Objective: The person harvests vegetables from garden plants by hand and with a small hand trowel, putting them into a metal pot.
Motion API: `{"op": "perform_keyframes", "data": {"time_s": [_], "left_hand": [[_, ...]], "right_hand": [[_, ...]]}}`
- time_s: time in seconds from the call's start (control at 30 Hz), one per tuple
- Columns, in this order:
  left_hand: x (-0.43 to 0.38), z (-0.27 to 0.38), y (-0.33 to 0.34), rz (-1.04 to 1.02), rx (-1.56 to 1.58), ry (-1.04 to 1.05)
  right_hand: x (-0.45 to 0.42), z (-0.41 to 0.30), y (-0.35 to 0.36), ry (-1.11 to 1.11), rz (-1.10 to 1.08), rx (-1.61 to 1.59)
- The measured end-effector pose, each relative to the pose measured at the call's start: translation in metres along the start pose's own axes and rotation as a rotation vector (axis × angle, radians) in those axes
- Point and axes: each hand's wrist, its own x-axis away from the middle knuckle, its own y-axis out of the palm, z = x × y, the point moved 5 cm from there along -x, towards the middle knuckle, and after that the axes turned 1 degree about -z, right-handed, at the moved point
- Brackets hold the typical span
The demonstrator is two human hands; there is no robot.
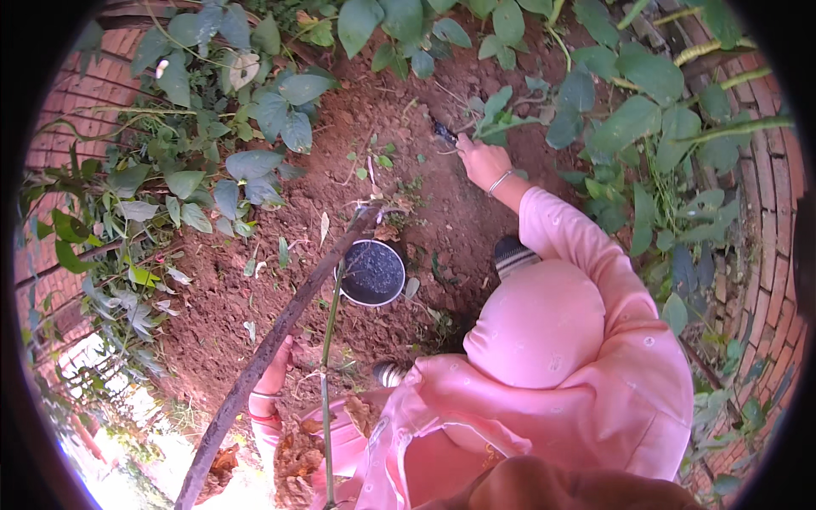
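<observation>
Out on the brown soil, my right hand (482, 162) grips a small dark hand tool (445, 132), its far end at the ground. Its exact kind is unclear. My left hand (277, 370) is low in the view, beside and partly behind a thick wooden stick (280, 335). Whether it touches the stick or holds anything is hidden. A round pale-rimmed pot (373, 273) with a dark, speckled inside sits on the soil between my hands. A thin green stem (328, 338) runs close to the stick and crosses the pot's left rim.
Leafy plants (217, 172) border the soil at left, with more broad leaves (628, 121) at upper right. Curved brickwork (768, 223) lies along the right side. Dry brown leaves (296, 456) hang near my left forearm. My pink-clothed knee (535, 325) is beside the soil.
</observation>
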Motion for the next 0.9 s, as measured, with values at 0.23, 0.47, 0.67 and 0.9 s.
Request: {"op": "perform_keyframes", "data": {"time_s": [0.23,0.47,0.67,0.9], "left_hand": [[0.029,0.012,-0.005,0.071,-0.004,-0.033],[0.003,-0.020,0.001,-0.070,0.010,0.063],[-0.007,-0.035,-0.003,-0.127,0.034,0.034],[-0.016,-0.016,0.000,-0.065,0.176,-0.072]], "right_hand": [[-0.025,0.014,-0.019,0.265,-0.201,-0.731],[0.020,0.023,-0.126,0.070,-0.301,0.001],[0.002,0.015,-0.107,0.096,-0.298,0.139],[0.032,0.041,-0.052,0.171,-0.135,-0.004]]}}
